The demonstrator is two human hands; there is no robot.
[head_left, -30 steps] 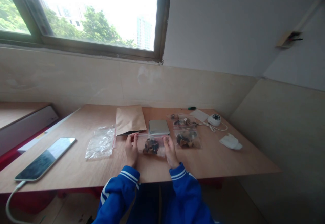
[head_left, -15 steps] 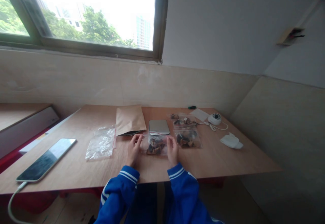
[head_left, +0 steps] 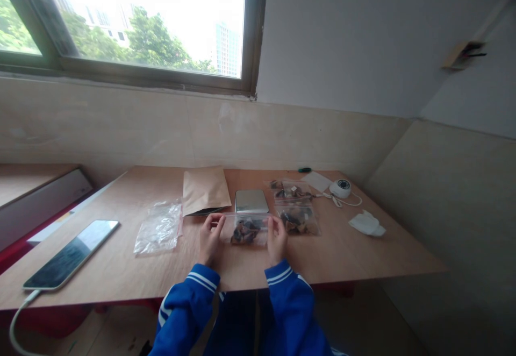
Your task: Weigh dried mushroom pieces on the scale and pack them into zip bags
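Observation:
A clear zip bag with dark brown dried pieces in its lower part is stretched between my hands near the table's front edge. My left hand pinches its upper left corner, and my right hand pinches the upper right one. Just behind the bag lies a flat silver-topped scale. To the right of my right hand rests a filled zip bag, with another filled bag behind it. A brown kraft paper pouch, its mouth toward me, lies beyond my left hand.
Flat clear plastic bags lie on the left of the wooden table. Farther left is a phone with a white cable. At right are a white dome-shaped device with a cord, a crumpled tissue and a green-handled tool.
My hands have moved slightly apart, pulling the bag's top edge straighter and tauter. The other things on the table have stayed in place.

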